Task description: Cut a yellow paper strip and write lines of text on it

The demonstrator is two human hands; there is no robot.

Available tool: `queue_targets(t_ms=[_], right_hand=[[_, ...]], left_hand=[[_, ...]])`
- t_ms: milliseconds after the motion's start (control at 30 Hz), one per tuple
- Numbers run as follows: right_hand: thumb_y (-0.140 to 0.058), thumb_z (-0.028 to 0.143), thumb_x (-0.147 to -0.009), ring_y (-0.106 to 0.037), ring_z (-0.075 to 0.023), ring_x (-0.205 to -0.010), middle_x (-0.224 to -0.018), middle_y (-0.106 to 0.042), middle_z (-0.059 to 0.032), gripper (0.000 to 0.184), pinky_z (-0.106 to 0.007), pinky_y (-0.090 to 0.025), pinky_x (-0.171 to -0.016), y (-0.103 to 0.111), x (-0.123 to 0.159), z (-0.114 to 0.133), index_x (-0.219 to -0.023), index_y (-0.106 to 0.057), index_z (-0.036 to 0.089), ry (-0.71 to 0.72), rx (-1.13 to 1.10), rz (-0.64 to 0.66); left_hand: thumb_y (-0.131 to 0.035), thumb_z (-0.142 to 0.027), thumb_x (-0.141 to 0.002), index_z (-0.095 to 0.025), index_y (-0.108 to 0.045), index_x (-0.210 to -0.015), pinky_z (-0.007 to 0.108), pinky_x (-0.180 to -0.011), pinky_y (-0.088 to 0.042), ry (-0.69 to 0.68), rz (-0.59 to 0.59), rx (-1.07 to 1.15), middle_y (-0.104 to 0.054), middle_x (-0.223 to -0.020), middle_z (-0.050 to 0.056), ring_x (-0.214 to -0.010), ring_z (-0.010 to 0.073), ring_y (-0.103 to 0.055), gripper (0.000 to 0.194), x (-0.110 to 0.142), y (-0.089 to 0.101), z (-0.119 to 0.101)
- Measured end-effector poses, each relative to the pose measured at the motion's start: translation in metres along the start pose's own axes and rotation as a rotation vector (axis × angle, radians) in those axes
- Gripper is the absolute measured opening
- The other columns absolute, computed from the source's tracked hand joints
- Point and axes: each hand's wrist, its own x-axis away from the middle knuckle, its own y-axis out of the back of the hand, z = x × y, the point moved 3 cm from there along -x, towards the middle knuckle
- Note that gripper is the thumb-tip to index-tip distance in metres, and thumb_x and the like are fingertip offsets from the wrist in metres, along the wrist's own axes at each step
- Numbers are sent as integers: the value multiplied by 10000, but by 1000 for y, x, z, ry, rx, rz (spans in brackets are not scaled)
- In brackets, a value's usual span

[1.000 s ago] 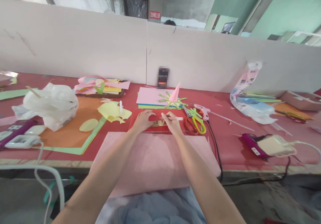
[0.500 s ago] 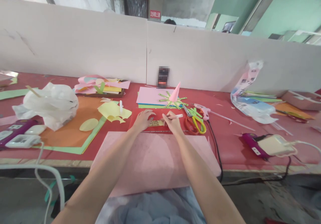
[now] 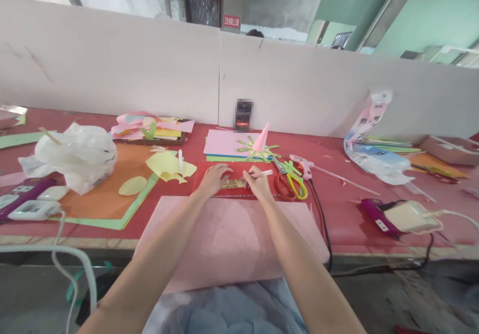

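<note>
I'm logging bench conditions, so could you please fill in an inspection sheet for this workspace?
Surface: red tabletop; broad pink sheet overlapping its front edge.
Job's things: whitish pen, small yellow printed strip, flat red sheet beneath.
Clutter: crumpled white plastic bag, red-and-yellow-handled scissors, pink plastic glue gun.
Hands: left hand over red sheet; right hand gripping pen.
Cables: black cable from glue gun; thick white cable, left.
Surroundings: tall white panel; red sign beyond.

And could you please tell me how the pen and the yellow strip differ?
The pen is pale at its visible end, while the strip is yellow with dark marks. The pen slants in the right hand, whereas the strip lies flat on the red sheet. Both are longer than wide.
</note>
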Motion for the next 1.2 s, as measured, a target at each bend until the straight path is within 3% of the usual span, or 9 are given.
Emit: queue_targets(t_ms=[667,767,1200], right_hand=[[-511,377,-758,-496,-125,-386,-384,-514,61,266,-221,-356,-444,1,2,5,-587,-364,235,-32,55,-7],[-511,331,-750,-514,-127,-408,-372,-497,66,251,-221,-382,-473,2,2,6,-575,-360,234,-36,62,-54],[-510,390,-770,-518,-133,-409,-398,-515,61,269,-232,-386,-480,2,0,1,-591,-379,238,-18,41,-63]], left_hand=[[-483,-206,-825,-288,-599,-1064,411,-1014,-317,12,3,4,-535,-1234,10,-1151,198,-463,278,0,1,-1],[-474,-209,-831,-280,-600,-1061,409,-1014,-317,3,-1,13,-535,-1233,12,-1153,196,-460,272,0,1,-1],[-476,-208,-830,-283,-598,-1055,413,-1006,-326,15,-1,5,-542,-1231,7,-1154,210,-463,267,1,4,-5]])
